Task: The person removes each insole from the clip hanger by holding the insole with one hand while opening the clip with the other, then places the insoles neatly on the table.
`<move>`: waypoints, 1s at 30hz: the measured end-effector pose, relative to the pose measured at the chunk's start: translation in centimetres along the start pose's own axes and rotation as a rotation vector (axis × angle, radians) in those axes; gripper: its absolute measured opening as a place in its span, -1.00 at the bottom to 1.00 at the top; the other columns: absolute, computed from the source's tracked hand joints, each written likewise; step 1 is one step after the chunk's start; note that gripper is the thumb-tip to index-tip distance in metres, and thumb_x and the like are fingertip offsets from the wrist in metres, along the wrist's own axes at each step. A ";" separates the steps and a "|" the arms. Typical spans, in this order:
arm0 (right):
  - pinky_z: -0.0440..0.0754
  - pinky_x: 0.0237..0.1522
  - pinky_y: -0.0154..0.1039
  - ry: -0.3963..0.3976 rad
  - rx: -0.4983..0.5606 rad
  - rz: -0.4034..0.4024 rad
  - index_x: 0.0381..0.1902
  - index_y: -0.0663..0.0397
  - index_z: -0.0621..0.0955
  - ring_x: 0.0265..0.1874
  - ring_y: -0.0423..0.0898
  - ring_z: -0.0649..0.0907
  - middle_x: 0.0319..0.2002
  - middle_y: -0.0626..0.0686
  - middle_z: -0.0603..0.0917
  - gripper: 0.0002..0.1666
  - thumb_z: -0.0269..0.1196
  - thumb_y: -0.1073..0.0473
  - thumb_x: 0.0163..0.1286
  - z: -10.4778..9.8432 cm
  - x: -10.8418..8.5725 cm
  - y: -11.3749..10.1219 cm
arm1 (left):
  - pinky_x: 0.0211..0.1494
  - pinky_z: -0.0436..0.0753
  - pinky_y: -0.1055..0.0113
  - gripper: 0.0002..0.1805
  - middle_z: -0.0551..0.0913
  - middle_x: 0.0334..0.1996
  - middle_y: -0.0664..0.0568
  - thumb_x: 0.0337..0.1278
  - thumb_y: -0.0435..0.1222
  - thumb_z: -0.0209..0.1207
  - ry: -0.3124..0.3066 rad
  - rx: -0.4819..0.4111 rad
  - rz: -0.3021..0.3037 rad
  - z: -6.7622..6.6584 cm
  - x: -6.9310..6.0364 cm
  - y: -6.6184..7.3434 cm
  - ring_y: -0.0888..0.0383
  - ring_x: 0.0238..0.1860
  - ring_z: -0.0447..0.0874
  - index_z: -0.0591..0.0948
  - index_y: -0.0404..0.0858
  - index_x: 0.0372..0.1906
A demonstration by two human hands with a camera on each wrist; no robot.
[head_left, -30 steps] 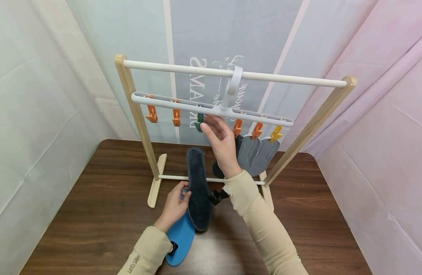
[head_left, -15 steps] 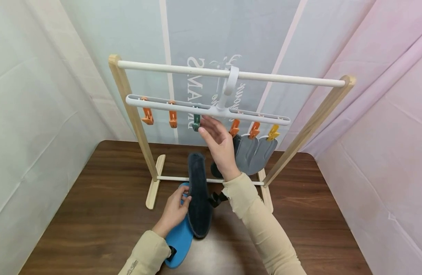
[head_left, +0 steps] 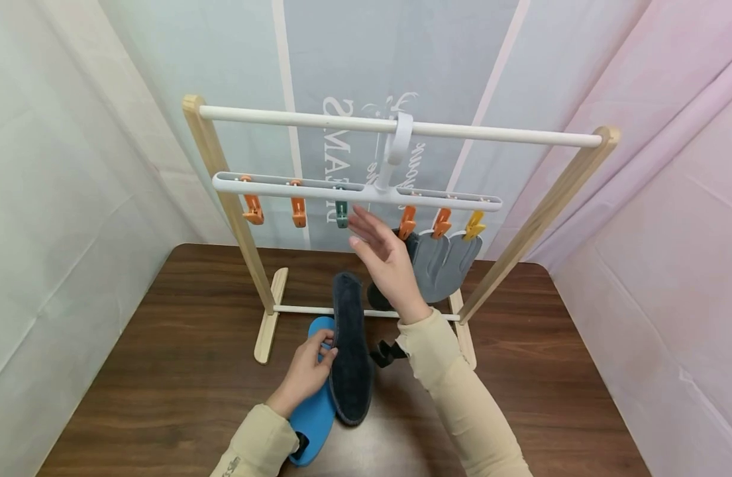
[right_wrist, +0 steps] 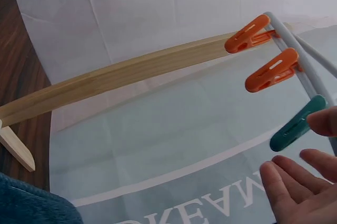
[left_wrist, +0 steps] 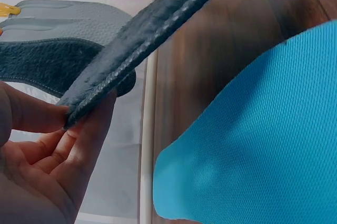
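My left hand (head_left: 306,371) pinches the edge of a dark, fuzzy insole (head_left: 350,351) between thumb and fingers. In the left wrist view that insole (left_wrist: 139,42) slants upward from the fingertips. Beneath it, a blue insole (head_left: 314,424) lies on the table, partly covered by the left hand. Just right of a green clothespin (head_left: 342,215), my right hand (head_left: 395,268) is held with loosely extended fingers. The right wrist view has the green clothespin (right_wrist: 298,124) beside the thumb and fingers, gripping nothing; whether the thumb touches it, I cannot tell.
A white clip hanger (head_left: 294,189) hangs from the wooden rack's white bar (head_left: 491,134). Two orange clothespins (head_left: 298,204) dangle at its left. On the right, orange and yellow clothespins (head_left: 475,225) hold grey insoles (head_left: 458,271) and another dark one (head_left: 379,298).
My right hand has drawn slightly down and away from the green clothespin, its fingers spreading straighter. The left hand has lowered the dark insole slightly. The hanger has shifted a little.
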State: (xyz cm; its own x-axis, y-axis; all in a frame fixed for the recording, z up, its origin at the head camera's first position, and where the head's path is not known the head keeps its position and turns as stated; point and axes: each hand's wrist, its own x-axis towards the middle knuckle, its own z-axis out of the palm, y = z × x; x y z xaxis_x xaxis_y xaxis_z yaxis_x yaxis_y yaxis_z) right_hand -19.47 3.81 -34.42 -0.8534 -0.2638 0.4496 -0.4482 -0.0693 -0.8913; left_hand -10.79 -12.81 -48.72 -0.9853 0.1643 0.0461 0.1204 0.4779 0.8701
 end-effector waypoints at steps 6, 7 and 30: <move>0.43 0.29 -0.20 -0.039 -0.019 0.022 0.42 0.11 0.27 0.33 -0.01 0.42 0.35 0.19 0.39 -0.39 0.10 0.28 0.45 -0.8 -1.1 -0.6 | -0.30 0.57 0.31 -0.76 0.56 -0.12 -0.26 0.26 -0.47 0.10 -0.072 0.002 0.017 0.3 -0.6 0.1 -0.08 -0.23 0.59 0.49 -0.41 0.01; 0.43 0.29 -0.21 -0.044 -0.021 0.022 0.42 0.14 0.27 0.33 0.00 0.41 0.35 0.19 0.39 -0.39 0.10 0.28 0.45 -0.9 -1.2 -0.6 | -0.30 0.57 0.31 -0.76 0.56 -0.12 -0.26 0.25 -0.48 0.10 -0.083 0.011 0.019 0.3 -0.7 0.0 -0.07 -0.24 0.59 0.49 -0.41 0.00; 0.44 0.28 -0.16 0.025 -0.022 -0.035 0.32 0.11 0.41 0.26 -0.05 0.49 0.25 0.11 0.52 -0.52 0.09 0.24 0.47 -2.8 -3.1 -0.6 | -0.36 0.52 0.32 -0.75 0.52 -0.22 -0.15 0.22 -0.49 0.10 -0.191 -0.028 -0.020 1.7 -1.6 -0.6 0.12 -0.34 0.49 0.48 -0.47 -0.01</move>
State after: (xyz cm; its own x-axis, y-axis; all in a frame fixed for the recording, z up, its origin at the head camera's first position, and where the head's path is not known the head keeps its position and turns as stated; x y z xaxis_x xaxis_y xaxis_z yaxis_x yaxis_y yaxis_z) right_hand -17.31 7.38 -35.16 -0.8432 -0.2376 0.4822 -0.4834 -0.0572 -0.8735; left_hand -9.09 -11.87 -50.19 -0.9464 0.3169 -0.0624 0.0955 0.4591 0.8832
